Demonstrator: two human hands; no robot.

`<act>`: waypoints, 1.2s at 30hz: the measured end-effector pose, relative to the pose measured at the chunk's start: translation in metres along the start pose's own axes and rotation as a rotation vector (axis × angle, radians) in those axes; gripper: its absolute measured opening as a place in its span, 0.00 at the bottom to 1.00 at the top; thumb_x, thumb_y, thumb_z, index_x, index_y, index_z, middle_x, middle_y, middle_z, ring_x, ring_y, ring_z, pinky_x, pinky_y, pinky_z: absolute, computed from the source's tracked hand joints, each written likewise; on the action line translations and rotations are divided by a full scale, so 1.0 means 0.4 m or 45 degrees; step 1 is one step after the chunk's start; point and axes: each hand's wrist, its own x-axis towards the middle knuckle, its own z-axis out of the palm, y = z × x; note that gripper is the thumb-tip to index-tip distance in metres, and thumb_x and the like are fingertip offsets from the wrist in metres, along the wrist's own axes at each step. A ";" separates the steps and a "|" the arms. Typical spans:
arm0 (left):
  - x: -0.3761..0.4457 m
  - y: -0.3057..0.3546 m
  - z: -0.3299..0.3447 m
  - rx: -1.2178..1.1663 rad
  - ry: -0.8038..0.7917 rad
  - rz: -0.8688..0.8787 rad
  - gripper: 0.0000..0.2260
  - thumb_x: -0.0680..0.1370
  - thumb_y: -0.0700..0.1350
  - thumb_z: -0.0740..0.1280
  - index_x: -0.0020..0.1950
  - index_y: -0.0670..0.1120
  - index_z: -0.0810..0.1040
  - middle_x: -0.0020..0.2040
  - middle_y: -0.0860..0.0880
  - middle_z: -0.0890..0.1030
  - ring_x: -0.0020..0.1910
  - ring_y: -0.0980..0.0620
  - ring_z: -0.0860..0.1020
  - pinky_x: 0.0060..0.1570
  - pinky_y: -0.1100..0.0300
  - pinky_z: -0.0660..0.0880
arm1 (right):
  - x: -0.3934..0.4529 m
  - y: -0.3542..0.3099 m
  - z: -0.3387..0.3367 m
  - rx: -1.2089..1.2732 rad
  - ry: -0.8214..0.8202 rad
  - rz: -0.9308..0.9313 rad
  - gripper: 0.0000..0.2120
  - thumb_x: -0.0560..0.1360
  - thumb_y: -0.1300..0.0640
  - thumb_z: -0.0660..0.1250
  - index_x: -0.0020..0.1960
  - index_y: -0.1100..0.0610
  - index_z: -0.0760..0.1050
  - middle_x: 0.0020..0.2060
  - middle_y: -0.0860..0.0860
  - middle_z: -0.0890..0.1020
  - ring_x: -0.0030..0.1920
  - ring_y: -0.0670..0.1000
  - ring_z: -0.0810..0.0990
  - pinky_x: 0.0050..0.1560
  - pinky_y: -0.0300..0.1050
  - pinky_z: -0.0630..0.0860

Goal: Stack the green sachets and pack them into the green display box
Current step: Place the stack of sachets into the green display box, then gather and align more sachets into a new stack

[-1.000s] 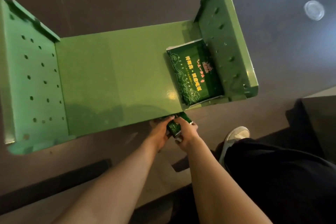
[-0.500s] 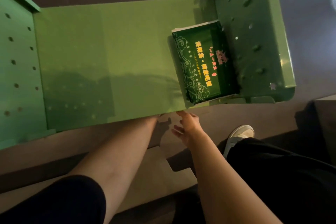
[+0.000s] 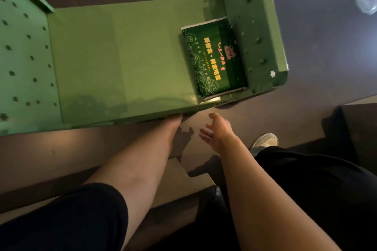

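Nearest the camera, two bare forearms reach forward and down, the left one coming out of a dark sleeve. The right hand hangs in the air just short of the green display box, palm turned inward, its fingers spread loosely and holding nothing. The left hand goes under the box's near edge, so only the wrist and heel show; how its fingers lie cannot be told. To the right, a pale shoe sticks out from dark trousers.

Beyond the hands the box lies open on a dark surface, with a flat green floor and two upright side walls dotted with small holes. A stack of green sachets sits inside at the right end, against the right wall. The top sachet is dark green with pale swirling cloud lines and rows of yellow characters, too blurred to read, and a small reddish emblem. Far right, a round clear lid-like object lies on the surface.
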 end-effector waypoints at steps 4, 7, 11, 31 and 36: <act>-0.020 -0.044 -0.031 0.249 0.308 -0.063 0.28 0.85 0.58 0.60 0.81 0.43 0.65 0.79 0.38 0.66 0.77 0.37 0.67 0.76 0.48 0.64 | -0.086 -0.023 -0.018 0.047 -0.009 -0.047 0.23 0.83 0.53 0.62 0.76 0.57 0.63 0.66 0.58 0.73 0.58 0.59 0.80 0.47 0.50 0.81; -0.076 -0.064 -0.065 0.211 0.401 -0.102 0.26 0.84 0.55 0.63 0.77 0.41 0.70 0.74 0.38 0.71 0.72 0.37 0.72 0.71 0.46 0.70 | -0.158 -0.043 -0.032 0.030 -0.022 -0.107 0.22 0.84 0.53 0.60 0.77 0.56 0.63 0.67 0.58 0.73 0.58 0.59 0.80 0.55 0.52 0.81; -0.232 -0.030 -0.062 0.086 0.120 -0.147 0.15 0.82 0.47 0.62 0.62 0.39 0.79 0.54 0.38 0.81 0.50 0.41 0.80 0.44 0.55 0.72 | -0.286 -0.057 -0.076 -0.064 -0.008 -0.268 0.20 0.85 0.52 0.57 0.75 0.55 0.64 0.64 0.58 0.74 0.56 0.59 0.80 0.60 0.55 0.80; -1.227 0.517 0.242 -0.016 -0.591 0.864 0.14 0.85 0.52 0.55 0.45 0.47 0.73 0.42 0.49 0.77 0.37 0.53 0.75 0.36 0.60 0.68 | -1.154 -0.183 -0.503 -0.037 0.195 -1.443 0.09 0.83 0.55 0.60 0.45 0.54 0.73 0.39 0.54 0.77 0.43 0.57 0.80 0.50 0.56 0.82; -1.413 0.489 0.468 0.163 -0.753 0.999 0.12 0.85 0.51 0.58 0.45 0.48 0.74 0.42 0.50 0.78 0.38 0.53 0.76 0.38 0.59 0.69 | -1.203 -0.149 -0.787 0.053 0.516 -1.462 0.04 0.82 0.53 0.61 0.52 0.53 0.72 0.48 0.55 0.79 0.46 0.55 0.80 0.50 0.54 0.82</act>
